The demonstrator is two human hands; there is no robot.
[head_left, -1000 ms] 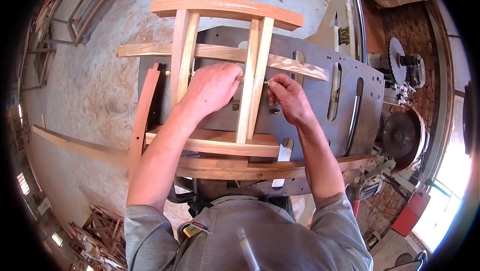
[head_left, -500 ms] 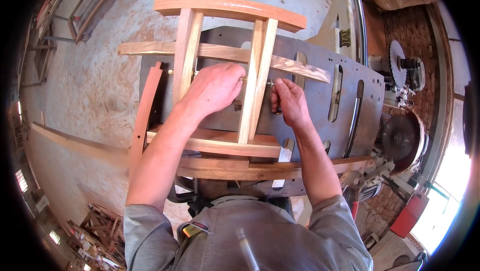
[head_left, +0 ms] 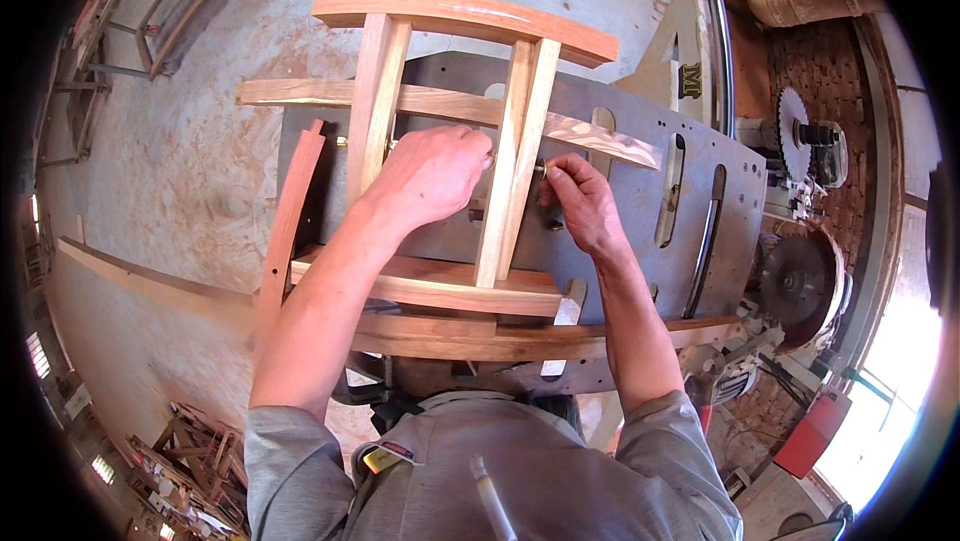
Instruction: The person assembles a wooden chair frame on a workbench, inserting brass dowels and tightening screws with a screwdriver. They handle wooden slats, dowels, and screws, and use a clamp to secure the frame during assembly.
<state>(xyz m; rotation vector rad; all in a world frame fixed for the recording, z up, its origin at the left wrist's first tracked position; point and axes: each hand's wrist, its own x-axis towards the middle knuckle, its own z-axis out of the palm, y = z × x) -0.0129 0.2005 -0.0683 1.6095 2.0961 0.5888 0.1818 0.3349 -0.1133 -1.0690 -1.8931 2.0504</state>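
Observation:
A wooden frame (head_left: 465, 19) of two long bars joined by two pairs of slats lies over a dark metal machine table (head_left: 640, 231). My left hand (head_left: 425, 176) reaches between the slats, its fingers curled around a thin brass-coloured rod (head_left: 341, 142) whose left end shows beyond the left slats. Just right of the right slats (head_left: 520, 161), my right hand (head_left: 587, 203) pinches the small metal end (head_left: 541, 169) that sticks out there. Both hands are closed. Most of the rod is hidden by my left hand and the slats, so I cannot tell whether it is one piece.
Under the slats runs a loose wooden strip (head_left: 600, 139). A narrow upright piece (head_left: 293, 201) stands at the frame's left, and a long board (head_left: 450, 336) lies along the near edge. Toothed saw blades (head_left: 795, 131) are at the right. Scrap wood (head_left: 195, 471) is piled at lower left.
My right hand's fingers have shifted slightly on the metal end, with the lower fingers blurred by motion. My left hand keeps its grip. The frame sits a touch farther right in view.

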